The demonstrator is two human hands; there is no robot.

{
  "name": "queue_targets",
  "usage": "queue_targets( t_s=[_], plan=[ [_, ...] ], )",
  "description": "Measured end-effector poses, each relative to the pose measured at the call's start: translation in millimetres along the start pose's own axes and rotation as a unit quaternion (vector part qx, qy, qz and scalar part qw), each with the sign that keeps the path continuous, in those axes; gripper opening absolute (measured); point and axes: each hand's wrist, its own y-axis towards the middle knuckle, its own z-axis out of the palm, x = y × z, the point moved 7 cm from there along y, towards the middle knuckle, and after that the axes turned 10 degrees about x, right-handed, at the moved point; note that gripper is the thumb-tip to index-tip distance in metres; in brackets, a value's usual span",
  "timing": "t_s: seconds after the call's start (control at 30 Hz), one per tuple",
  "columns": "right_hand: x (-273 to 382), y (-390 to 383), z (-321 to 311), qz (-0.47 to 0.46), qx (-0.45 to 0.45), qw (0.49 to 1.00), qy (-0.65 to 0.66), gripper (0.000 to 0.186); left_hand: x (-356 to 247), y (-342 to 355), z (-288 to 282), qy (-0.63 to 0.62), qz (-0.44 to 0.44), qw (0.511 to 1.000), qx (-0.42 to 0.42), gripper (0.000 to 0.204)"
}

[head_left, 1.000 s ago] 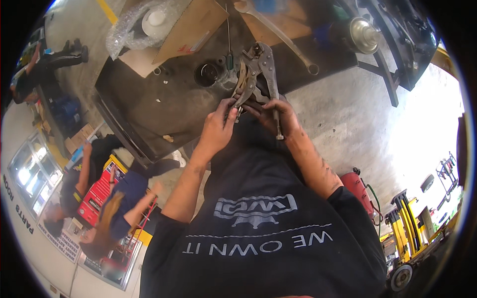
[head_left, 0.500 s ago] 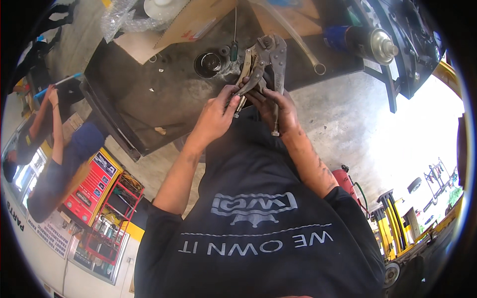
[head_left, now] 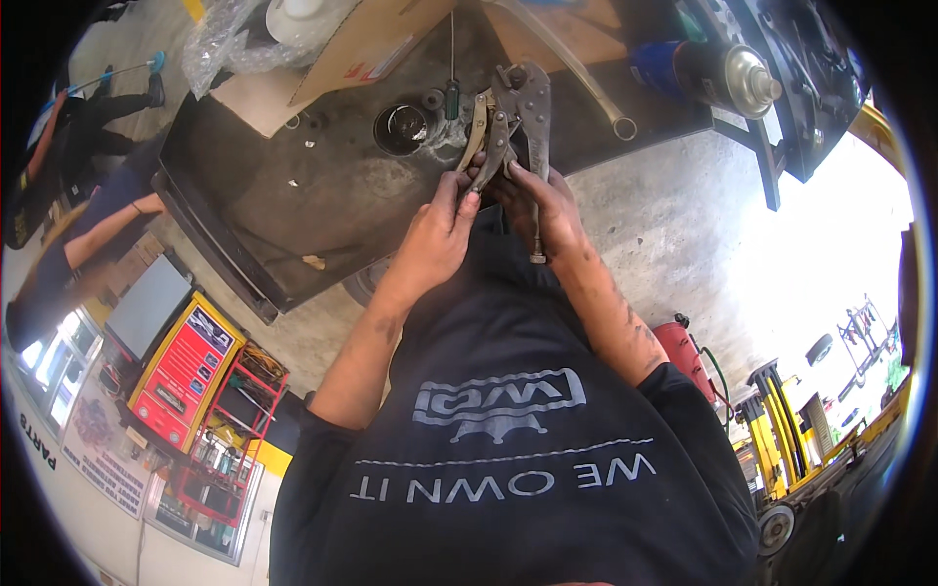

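Observation:
Over the near edge of a dark metal worktable [head_left: 342, 210], I hold worn, greasy locking pliers [head_left: 534, 107] with the jaws pointing away from me. They look like two pairs side by side, but the overlap hides where one ends. My left hand [head_left: 437, 234] is closed round the lower ends of the left-side handles. My right hand [head_left: 552, 210] grips the right-side handle, its adjusting screw sticking out below. Just beyond lie a screwdriver [head_left: 452, 101] with a green handle and a round dark container [head_left: 402, 129] with a shiny inside.
A long wrench [head_left: 576, 73] and a spray can [head_left: 723, 80] lie at the right back. Cardboard [head_left: 366, 54] and bubble wrap [head_left: 210, 54] are at the left back. People [head_left: 93, 225] stand left, near a red rack [head_left: 234, 439]. A red cylinder [head_left: 677, 349] stands on the right.
Both hands and the locking pliers have shifted slightly left, and the left-side handles sit closer together. At the left, a co-worker's arm has swung down toward the table.

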Motion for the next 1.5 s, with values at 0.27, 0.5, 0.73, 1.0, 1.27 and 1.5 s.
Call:
queue_targets(
  t_s=[0.27,0.5,0.73,1.0,1.27,1.5],
  plan=[
    [-2.1,-0.4,-0.6,0.012,-0.012,1.0,0.021,0.038,-5.8,1.3,3.8,-0.006,-0.003,1.0,0.002,0.027],
    [-5.3,0.7,-1.8,0.023,-0.041,0.998,0.036,0.041,-0.1,2.8,11.5,0.026,-0.004,1.0,0.002,0.028],
    [-9.9,1.2,-8.7,0.073,-0.07,0.995,-0.026,0.038,-6.8,2.0,21.5,0.038,-0.028,0.999,0.002,0.028],
    [-10.1,1.0,-8.2,0.08,-0.09,0.992,-0.041,0.035,-10.2,2.6,22.6,0.008,-0.033,0.999,0.0,0.027],
    [-6.9,0.2,-2.3,0.077,-0.109,0.99,-0.054,0.031,-2.8,4.6,30.0,-0.033,-0.05,0.998,0.015,0.027],
    [-4.7,1.1,0.1,0.096,-0.131,0.98,-0.115,0.03,-0.9,2.5,35.6,-0.049,-0.001,0.998,-0.027,0.027]
  ],
)
